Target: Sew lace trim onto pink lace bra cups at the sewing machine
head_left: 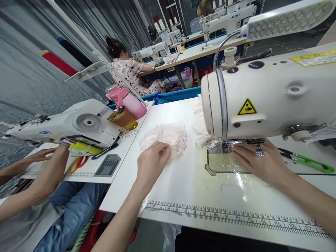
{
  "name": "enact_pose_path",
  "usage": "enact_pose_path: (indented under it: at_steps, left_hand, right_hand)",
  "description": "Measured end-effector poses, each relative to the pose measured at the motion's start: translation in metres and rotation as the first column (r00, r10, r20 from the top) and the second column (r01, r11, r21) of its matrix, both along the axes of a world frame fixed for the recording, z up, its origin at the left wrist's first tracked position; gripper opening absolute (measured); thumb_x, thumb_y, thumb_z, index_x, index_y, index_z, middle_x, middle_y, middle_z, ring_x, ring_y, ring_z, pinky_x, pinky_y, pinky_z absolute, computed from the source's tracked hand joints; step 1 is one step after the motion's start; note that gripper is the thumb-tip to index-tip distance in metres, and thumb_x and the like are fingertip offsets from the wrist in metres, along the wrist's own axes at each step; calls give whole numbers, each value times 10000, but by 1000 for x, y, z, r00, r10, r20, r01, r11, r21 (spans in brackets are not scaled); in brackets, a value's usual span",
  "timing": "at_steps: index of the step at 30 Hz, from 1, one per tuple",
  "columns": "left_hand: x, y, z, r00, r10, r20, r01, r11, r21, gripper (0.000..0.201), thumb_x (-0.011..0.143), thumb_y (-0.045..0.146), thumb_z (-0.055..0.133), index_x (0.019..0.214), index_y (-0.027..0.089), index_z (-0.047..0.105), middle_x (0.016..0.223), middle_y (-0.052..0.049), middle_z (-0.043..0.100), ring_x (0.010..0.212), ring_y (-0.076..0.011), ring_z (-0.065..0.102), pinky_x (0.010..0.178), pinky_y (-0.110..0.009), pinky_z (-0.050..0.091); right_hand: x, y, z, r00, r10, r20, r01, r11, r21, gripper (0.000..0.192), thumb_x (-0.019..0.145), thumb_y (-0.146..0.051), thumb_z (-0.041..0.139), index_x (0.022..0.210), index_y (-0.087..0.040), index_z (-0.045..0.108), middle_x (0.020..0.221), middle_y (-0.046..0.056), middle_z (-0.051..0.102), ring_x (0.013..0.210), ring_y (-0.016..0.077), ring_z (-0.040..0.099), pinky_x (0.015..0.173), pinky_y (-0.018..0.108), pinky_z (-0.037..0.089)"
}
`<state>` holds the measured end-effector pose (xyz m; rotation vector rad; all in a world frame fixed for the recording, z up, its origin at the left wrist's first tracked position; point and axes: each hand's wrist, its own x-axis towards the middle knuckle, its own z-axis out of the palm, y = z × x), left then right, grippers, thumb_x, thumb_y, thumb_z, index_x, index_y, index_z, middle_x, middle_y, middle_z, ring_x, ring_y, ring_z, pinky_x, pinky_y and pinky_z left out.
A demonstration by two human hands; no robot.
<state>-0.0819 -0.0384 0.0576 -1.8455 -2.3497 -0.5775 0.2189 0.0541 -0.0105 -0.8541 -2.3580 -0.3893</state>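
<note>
While left hand lies flat on white table, its fingertips are pressed together, pinching edge of pink lace piece spread just beyond them. Right hand is laid under sewing machine, fingers narrow and flat on metal plate, nothing gripped. More lace is bunched beyond those fingers. Green snips are seen right of hand. Co-worker's arms are seen far left.

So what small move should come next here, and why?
Probably slide the lace piece right, toward the needle plate. The left hand pinches its near edge out on the open table, while the right hand rests at the plate under the sewing machine head.
</note>
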Motion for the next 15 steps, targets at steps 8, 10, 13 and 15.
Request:
enact_pose_path:
  at_steps: [8, 10, 13, 15]
  left_hand:
    - [-19, -2, 21, 964, -21, 264, -7, 995, 104, 143, 751, 323, 586, 713, 216, 674, 785, 23, 705, 757, -152, 653, 775, -266, 536]
    - [-28, -3, 28, 977, -21, 212, -17, 984, 177, 141, 751, 330, 606, 722, 211, 676, 767, 31, 700, 742, -146, 653, 757, -272, 551]
    - [-45, -3, 41, 995, 47, 92, -79, 915, 397, 152, 772, 324, 615, 791, 181, 663, 753, 48, 676, 728, -143, 649, 682, -296, 554]
    - [-54, -5, 52, 989, 146, 35, -137, 776, 616, 216, 850, 327, 534, 899, 135, 619, 850, 31, 665, 834, -173, 643, 658, -341, 513]
  right_hand:
    - [0, 0, 3, 998, -26, 51, 21, 995, 95, 208, 907, -319, 512, 904, -208, 687, 652, 7, 677, 541, 145, 539, 643, 320, 356]
    - [0, 0, 2, 999, -22, 32, 20, 998, 64, 205, 906, -312, 511, 903, -209, 689, 659, 10, 678, 573, 148, 551, 668, 323, 357]
    - [-1, -1, 2, 1000, -28, 5, 28, 999, 26, 219, 914, -307, 490, 906, -217, 690, 660, 7, 674, 556, 138, 531, 681, 328, 358]
    - [-2, -1, 2, 1000, -23, 1, 23, 999, 39, 221, 915, -298, 485, 911, -212, 688, 635, 2, 661, 548, 137, 517, 684, 329, 360]
